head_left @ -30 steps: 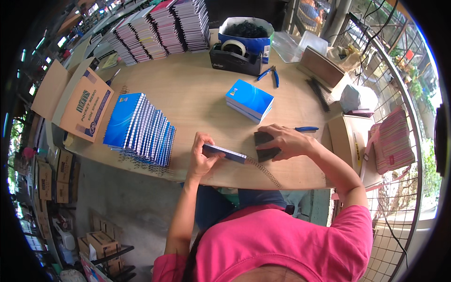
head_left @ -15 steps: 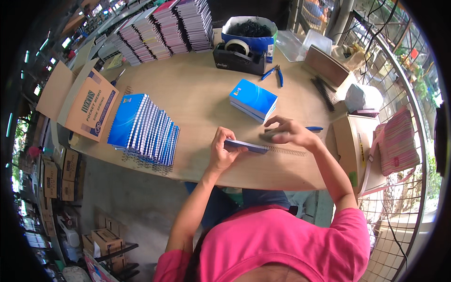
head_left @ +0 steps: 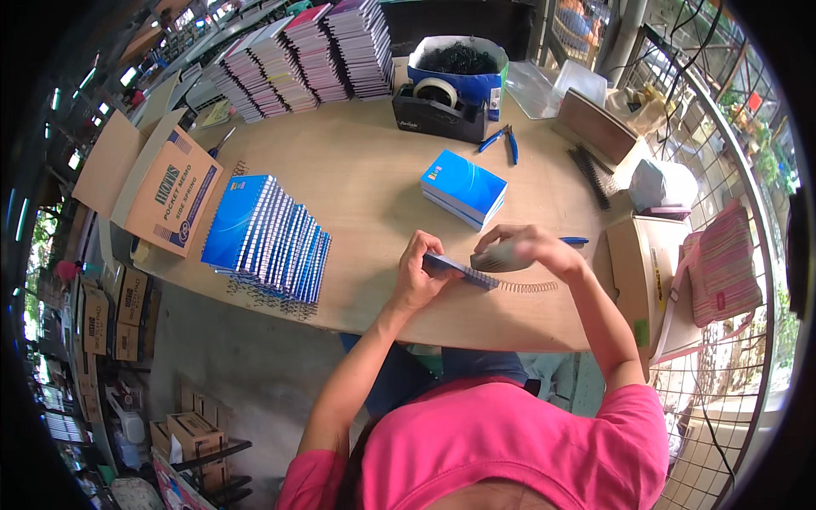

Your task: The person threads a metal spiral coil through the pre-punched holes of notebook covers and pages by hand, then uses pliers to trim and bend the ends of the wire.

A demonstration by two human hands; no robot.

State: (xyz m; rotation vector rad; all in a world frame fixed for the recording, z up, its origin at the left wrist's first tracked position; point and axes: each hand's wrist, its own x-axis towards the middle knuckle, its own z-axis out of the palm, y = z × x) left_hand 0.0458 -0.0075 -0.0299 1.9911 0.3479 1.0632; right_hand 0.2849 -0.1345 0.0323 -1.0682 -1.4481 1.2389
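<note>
Fingers (head_left: pixel 422 255) closed on blue notebook (head_left: pixel 459 270) (spiral trailing)

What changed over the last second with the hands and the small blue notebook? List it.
The right hand lifted off the table and now holds a dark block above the small blue notebook; a metal spiral coil now sticks out to the right. The left hand kept its grip on the notebook. The blue spiral notebook row and the blue pad stack stayed.

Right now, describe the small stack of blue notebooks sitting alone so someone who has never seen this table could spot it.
On the wooden table, look just beyond the hands, toward the black tape dispenser. The small stack of blue notebooks lies flat there, alone. Unlike the long fanned row of blue spiral notebooks at the left, it shows no wire coils.
</note>
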